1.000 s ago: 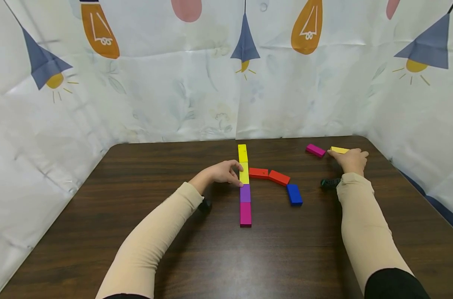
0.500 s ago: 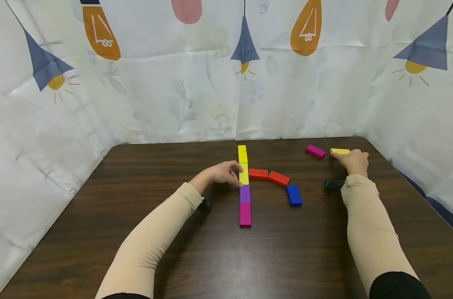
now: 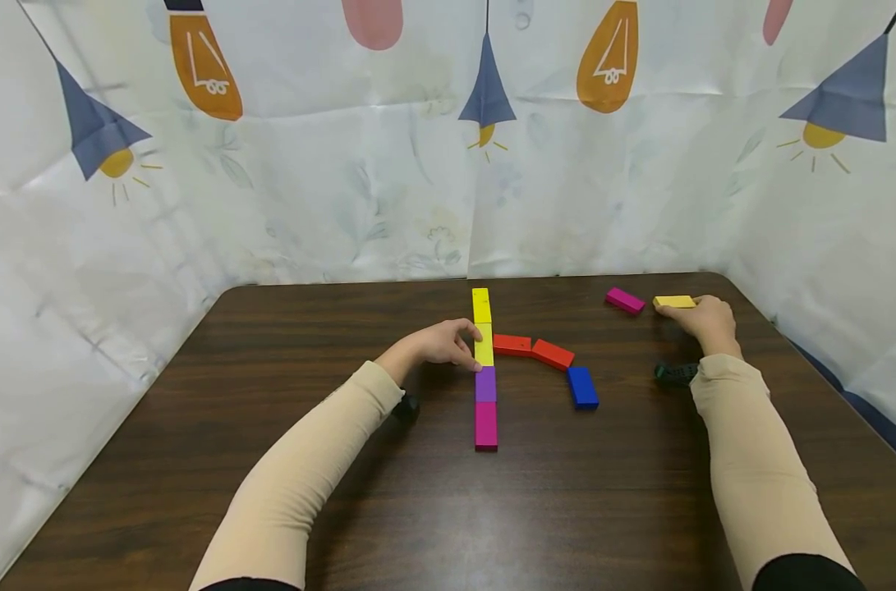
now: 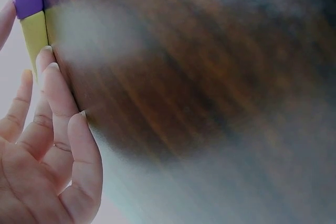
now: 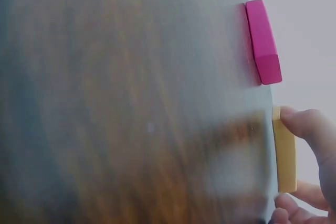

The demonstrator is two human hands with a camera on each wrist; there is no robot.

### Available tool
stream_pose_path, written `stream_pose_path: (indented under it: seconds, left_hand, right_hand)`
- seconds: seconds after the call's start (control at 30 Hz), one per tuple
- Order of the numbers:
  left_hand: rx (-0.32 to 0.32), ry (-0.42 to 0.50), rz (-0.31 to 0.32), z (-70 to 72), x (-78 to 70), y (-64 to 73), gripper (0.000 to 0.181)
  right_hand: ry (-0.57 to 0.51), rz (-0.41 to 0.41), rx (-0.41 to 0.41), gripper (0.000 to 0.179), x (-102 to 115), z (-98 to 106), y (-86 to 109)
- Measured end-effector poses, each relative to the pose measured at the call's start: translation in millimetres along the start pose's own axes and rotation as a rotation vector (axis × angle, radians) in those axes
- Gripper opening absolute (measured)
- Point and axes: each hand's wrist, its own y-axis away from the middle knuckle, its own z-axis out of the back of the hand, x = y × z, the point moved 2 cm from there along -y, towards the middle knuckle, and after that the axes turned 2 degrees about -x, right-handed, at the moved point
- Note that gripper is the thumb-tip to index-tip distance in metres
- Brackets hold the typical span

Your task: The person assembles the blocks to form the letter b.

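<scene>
My left hand (image 3: 442, 341) rests its fingertips against the left side of the nearer yellow block (image 3: 484, 345), its fingers loosely extended. That block lies in a straight column with another yellow block (image 3: 480, 305) behind it and a purple block (image 3: 485, 384) and a magenta block (image 3: 486, 426) in front. At the far right, my right hand (image 3: 706, 318) holds a separate yellow block (image 5: 285, 153) between thumb and fingers; it lies low at the table surface. Just left of it, untouched, is a second magenta block (image 5: 264, 43).
Two red blocks, one touching the column (image 3: 512, 345) and one angled (image 3: 553, 354), curve rightward to a blue block (image 3: 583, 388). The dark wooden table (image 3: 344, 509) ends at a back edge before a patterned curtain (image 3: 307, 164).
My right hand and forearm have shifted slightly right, and its fingers now span the yellow block's ends. My left hand and the other blocks have stayed in place.
</scene>
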Motion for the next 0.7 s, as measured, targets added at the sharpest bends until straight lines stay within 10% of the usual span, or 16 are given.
stream_pose_path:
  seconds: [0.7]
  left_hand:
    - [-0.003, -0.009, 0.0, 0.1, 1.6, -1.1, 0.049]
  right_hand:
    - [0.0, 0.134, -0.017, 0.093, 0.7, 8.5, 8.4]
